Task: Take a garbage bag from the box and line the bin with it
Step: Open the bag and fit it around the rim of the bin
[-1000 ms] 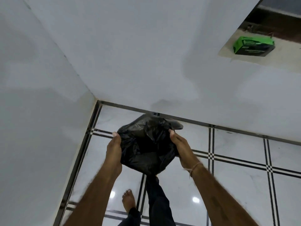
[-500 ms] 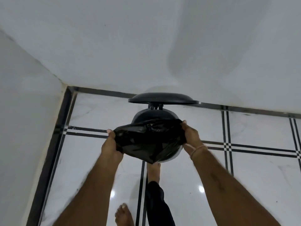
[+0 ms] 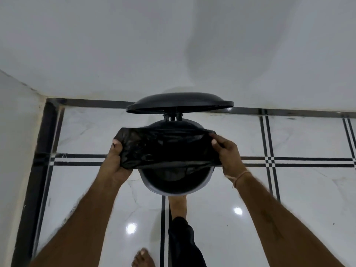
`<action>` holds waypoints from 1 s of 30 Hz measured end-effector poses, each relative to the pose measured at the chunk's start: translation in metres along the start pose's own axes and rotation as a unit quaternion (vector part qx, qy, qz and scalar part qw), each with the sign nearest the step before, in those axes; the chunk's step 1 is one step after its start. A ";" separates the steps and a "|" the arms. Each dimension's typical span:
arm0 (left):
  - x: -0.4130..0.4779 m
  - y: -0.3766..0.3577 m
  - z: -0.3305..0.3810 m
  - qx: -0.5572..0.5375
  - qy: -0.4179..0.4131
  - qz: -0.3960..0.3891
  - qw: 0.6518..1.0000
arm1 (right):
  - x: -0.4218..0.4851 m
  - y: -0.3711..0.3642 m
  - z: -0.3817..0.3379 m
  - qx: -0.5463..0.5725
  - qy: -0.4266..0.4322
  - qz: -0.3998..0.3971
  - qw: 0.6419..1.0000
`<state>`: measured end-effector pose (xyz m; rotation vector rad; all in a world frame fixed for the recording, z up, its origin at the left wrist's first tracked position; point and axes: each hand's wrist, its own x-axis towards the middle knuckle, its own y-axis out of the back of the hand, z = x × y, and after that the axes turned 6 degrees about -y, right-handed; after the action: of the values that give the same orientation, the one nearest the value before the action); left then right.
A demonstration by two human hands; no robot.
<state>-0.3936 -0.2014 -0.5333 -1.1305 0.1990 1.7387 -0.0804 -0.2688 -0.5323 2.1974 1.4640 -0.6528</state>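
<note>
The garbage bag (image 3: 165, 149) is pulled wide now, where a moment ago it was a bunched lump. It's stretched just over the mouth of the bin (image 3: 173, 191), with the lid (image 3: 179, 102) tipped up behind. The left hand (image 3: 115, 162) grips the bag's left edge, fingers curled round the plastic, and the right hand (image 3: 227, 157) pinches the right edge. The near rim is still bare, so I'd say hooking the bag over it comes next.
</note>
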 end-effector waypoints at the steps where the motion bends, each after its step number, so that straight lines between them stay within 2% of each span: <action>1: 0.005 -0.003 0.003 -0.003 -0.010 -0.010 1.000 | 0.003 -0.001 -0.005 0.001 0.031 0.004 0.999; 5: 0.032 -0.018 0.009 0.022 -0.020 -0.031 0.999 | 0.035 -0.013 -0.013 -0.044 0.078 0.048 0.995; 7: 0.045 -0.021 0.003 0.099 0.032 0.002 0.995 | 0.056 -0.015 -0.005 -0.114 0.055 0.068 0.990; 9: 0.055 -0.015 -0.004 0.175 0.074 0.039 0.981 | 0.065 -0.011 0.004 -0.184 0.005 0.044 0.982; 11: 0.063 -0.006 -0.011 0.194 0.095 0.053 0.975 | 0.068 -0.005 0.012 -0.219 -0.025 0.017 0.975; 17: 0.067 -0.002 -0.008 0.234 0.094 0.025 0.967 | 0.068 0.004 0.011 -0.245 -0.068 -0.021 0.967; 22: 0.054 0.022 -0.017 0.275 0.068 0.051 0.958 | 0.038 0.011 0.025 -0.244 -0.069 0.052 0.966; 24: 0.044 0.038 -0.024 0.256 0.071 0.061 0.962 | 0.025 0.009 0.032 -0.218 -0.083 0.079 0.969; 27: 0.026 0.046 -0.034 0.171 0.074 0.065 0.980 | 0.008 0.005 0.037 -0.156 -0.088 0.114 0.977; 30: 0.004 0.046 -0.047 0.098 0.080 0.027 0.992 | -0.007 -0.002 0.042 -0.126 -0.070 0.183 0.972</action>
<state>-0.4032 -0.2482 -0.5781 -1.1277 0.4912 1.6358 -0.0906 -0.2972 -0.5618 2.0964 0.9738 -0.4565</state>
